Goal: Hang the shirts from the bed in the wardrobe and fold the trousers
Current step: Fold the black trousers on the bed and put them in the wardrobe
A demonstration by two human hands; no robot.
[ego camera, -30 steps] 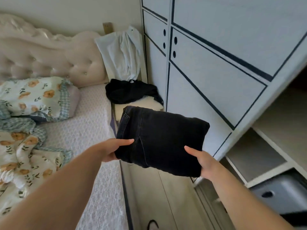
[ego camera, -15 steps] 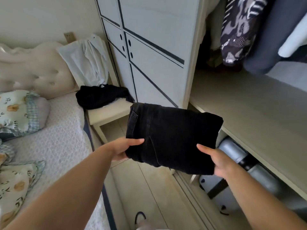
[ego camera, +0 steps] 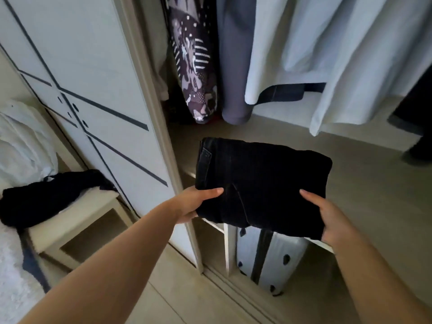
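Observation:
A pair of black trousers (ego camera: 261, 181), folded into a flat rectangle, is held in the air in front of the open wardrobe. My left hand (ego camera: 194, 203) grips its near left edge, thumb on top. My right hand (ego camera: 327, 216) grips its near right corner, thumb on top as well. The far half of the trousers hangs over the beige wardrobe shelf (ego camera: 364, 183). Above the shelf hang pale blue shirts (ego camera: 327, 54), a grey garment (ego camera: 233, 66) and a dark patterned garment (ego camera: 196, 66).
The white wardrobe door (ego camera: 93, 90) with dark lines stands at the left. A bedside table (ego camera: 77, 220) carries a black garment (ego camera: 46, 197). White cloth (ego camera: 21, 141) lies behind it. A silver suitcase (ego camera: 268, 258) stands under the shelf. The bed edge (ego camera: 11, 277) is at lower left.
The view has swung right from the bed to the open wardrobe. Both hands have carried the folded trousers toward the shelf, and the grip is unchanged.

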